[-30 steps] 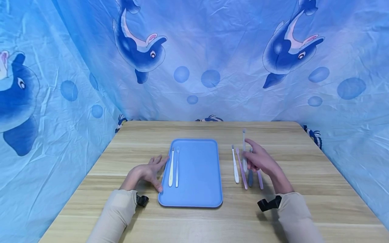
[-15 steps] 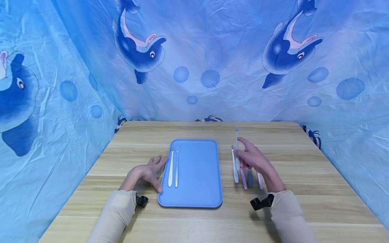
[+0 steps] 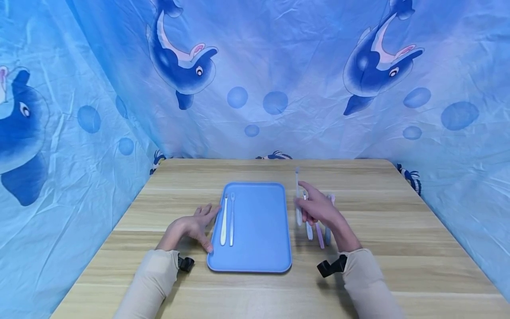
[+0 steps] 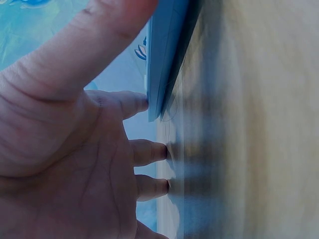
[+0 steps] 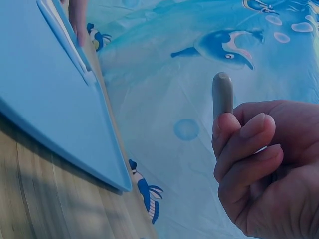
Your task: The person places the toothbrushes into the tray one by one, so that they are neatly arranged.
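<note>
A pale toothbrush is pinched in my right hand, raised over the table just right of the blue tray. In the right wrist view its handle end sticks out past my curled fingers. My left hand rests at the tray's left edge, fingers spread, the thumb and a fingertip at the rim. On the tray's left side lie two toothbrushes side by side, a pale yellow-white one and a light blue one.
Partly hidden under my right hand, several toothbrushes lie on the wooden table: a white one, a pink-purple one and a grey-blue one. A dolphin-printed blue cloth hangs behind the table and at its sides.
My right hand has moved left with the pale toothbrush, from above the row of toothbrushes to near the tray's right edge. My left hand has stayed at the tray.
</note>
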{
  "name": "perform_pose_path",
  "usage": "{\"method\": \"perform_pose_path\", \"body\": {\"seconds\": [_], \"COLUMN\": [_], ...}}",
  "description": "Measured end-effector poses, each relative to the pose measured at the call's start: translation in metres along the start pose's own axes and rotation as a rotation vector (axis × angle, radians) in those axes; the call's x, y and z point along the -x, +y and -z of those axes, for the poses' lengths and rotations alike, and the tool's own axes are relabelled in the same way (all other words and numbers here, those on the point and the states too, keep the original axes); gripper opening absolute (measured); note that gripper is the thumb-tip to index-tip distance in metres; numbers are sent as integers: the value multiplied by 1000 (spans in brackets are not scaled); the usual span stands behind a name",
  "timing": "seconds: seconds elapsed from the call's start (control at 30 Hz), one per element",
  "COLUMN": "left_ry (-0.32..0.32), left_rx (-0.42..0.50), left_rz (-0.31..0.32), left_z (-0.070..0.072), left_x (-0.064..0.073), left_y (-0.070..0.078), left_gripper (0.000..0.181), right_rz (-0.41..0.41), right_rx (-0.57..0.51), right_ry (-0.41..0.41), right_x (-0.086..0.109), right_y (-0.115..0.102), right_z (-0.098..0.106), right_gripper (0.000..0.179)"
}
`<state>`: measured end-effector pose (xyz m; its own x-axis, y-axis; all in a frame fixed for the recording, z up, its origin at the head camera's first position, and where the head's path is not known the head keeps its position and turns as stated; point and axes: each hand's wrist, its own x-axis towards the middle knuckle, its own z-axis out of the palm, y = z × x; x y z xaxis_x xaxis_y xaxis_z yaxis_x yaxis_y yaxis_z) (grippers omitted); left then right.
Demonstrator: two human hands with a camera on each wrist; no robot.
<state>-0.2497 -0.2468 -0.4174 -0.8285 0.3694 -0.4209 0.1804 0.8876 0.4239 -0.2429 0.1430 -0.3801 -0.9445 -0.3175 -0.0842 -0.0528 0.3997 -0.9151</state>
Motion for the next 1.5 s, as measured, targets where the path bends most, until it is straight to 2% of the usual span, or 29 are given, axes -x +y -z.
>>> {"method": "perform_pose_path", "body": {"seconds": [0.6,0.9,1.5], "left_ry": [-3,-3,-8], "left_rx": [2,-4,11], "left_rz": [1,-3,4], "left_z": [0,0,2], "left_x": [-1,-1,0], "left_y": [-2,-2,0], "left_gripper": [147,148,147], "right_rz": [20,51,25], "right_rx": [-28,-42,-36], "right_ry": [-45,-68,-99], "right_x": [-14,-21,-30], "right_y": [-16,-17,-23], "right_z": [-38,-54,-84], "right_gripper": [70,64,68]}}
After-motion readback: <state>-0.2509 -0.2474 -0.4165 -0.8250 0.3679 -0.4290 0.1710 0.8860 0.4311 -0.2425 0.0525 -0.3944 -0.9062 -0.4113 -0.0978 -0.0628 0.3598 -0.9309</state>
